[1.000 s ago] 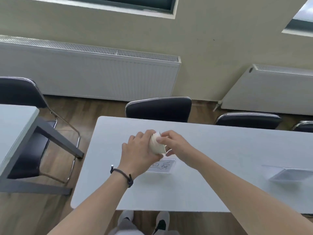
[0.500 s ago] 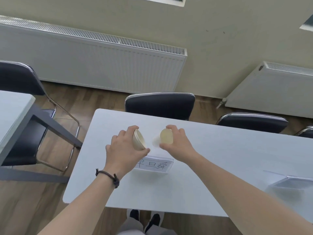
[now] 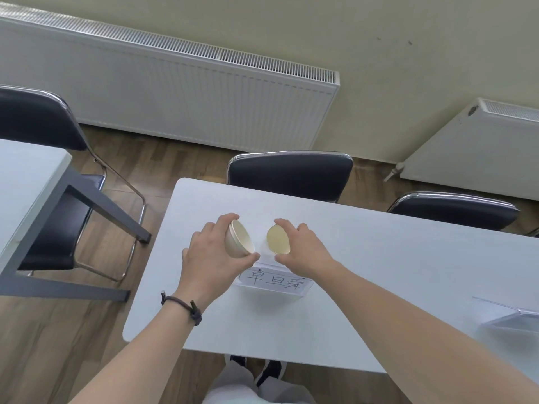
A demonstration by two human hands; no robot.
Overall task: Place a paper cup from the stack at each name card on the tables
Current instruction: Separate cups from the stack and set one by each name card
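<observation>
My left hand (image 3: 210,255) grips the stack of paper cups (image 3: 237,242), held sideways so its open mouth faces right. A single paper cup (image 3: 277,239) is in my right hand (image 3: 303,249), its base turned toward the stack and a small gap between the two. Both hang just above the white table (image 3: 379,258). Right below them stands a name card (image 3: 274,282) with handwritten characters. A second name card (image 3: 513,316) sits at the right edge, seen from behind.
Black chairs (image 3: 291,173) (image 3: 455,209) are pushed in along the table's far side. Another table (image 3: 26,182) and a chair (image 3: 35,121) are at the left, with bare wood floor between. White radiators (image 3: 175,91) line the wall. My shoes (image 3: 256,367) show under the near edge.
One cup was pulled off the stack by my right hand: the hands, together a second ago, now hold stack and cup apart. The camera has tilted down slightly.
</observation>
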